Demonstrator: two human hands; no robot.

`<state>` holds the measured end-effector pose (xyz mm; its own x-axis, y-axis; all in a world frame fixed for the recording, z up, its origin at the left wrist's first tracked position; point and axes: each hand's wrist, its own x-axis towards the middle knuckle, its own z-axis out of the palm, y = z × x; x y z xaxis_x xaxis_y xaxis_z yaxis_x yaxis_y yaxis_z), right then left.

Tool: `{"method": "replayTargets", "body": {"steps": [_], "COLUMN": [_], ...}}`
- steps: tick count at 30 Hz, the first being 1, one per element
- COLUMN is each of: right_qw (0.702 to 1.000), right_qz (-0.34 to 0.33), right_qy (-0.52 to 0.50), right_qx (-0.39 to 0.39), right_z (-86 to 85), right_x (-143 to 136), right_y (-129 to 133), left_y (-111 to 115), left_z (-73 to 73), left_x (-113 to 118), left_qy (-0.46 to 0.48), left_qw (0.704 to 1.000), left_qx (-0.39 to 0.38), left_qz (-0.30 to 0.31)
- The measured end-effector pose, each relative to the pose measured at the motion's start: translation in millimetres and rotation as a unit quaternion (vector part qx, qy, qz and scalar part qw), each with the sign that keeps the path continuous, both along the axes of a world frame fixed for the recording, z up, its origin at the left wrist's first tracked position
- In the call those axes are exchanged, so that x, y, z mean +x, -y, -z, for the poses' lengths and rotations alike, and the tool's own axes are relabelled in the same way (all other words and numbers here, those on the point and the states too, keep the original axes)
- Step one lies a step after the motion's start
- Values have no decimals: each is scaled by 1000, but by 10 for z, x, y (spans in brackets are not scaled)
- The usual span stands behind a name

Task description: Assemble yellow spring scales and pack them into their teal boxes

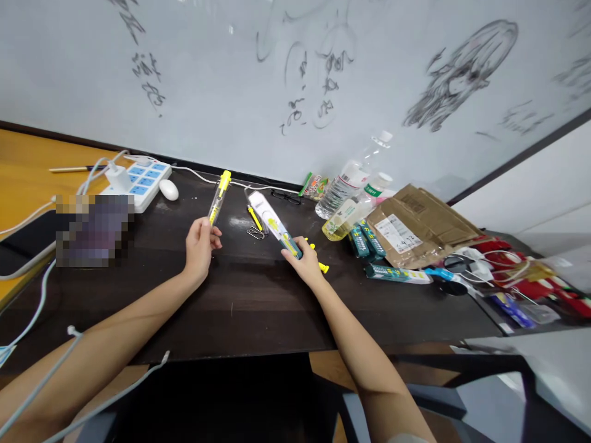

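Observation:
My left hand [201, 246] is raised over the dark table, its fingers closed round the lower end of a clear, pen-shaped tool with a yellow top [220, 194]. To the right, my right hand [303, 261] grips the near end of a long, narrow white and teal box [272, 220] with a yellow tool printed on it. Beside that box lie a small yellow and black pen-like piece [255, 218] and a metal clip [255, 233]. Some yellow pieces [324, 267] lie just past my right hand, partly hidden by it.
At the left are a power strip [150, 178], a white mouse [168, 189] and a phone [28, 243]. Bottles [344, 187], more teal boxes [397, 274], a cardboard parcel [415, 224] and tangled cables [480, 264] crowd the right. A whiteboard [221, 80] rises behind.

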<state>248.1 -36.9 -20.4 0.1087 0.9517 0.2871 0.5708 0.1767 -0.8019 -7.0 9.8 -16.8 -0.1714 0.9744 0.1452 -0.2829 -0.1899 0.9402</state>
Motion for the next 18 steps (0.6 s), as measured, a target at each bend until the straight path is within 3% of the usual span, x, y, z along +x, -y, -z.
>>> {"method": "replayTargets", "body": {"steps": [3,6,11,18], "right_qw": [968,921,896,862], "right_qz": [-92,-119,-105,-160], "right_qy": [-224,-359,-420,-461], "right_qx": [-70,-98,-104,-140], "right_z": [45,62,24,6], "right_x": [-87,-175,-210,-268], "right_y": [-16,-39,-43,8], "left_y": [4,46,135,232], "left_z": [19,32,53,107], "left_x": [17,55,137,203], "left_qy": [-4,-13,-33,-133], "left_qw": [1000,998,989,959], "left_qx": [6,8,2,33], "left_qz": [14,60,141,248]}}
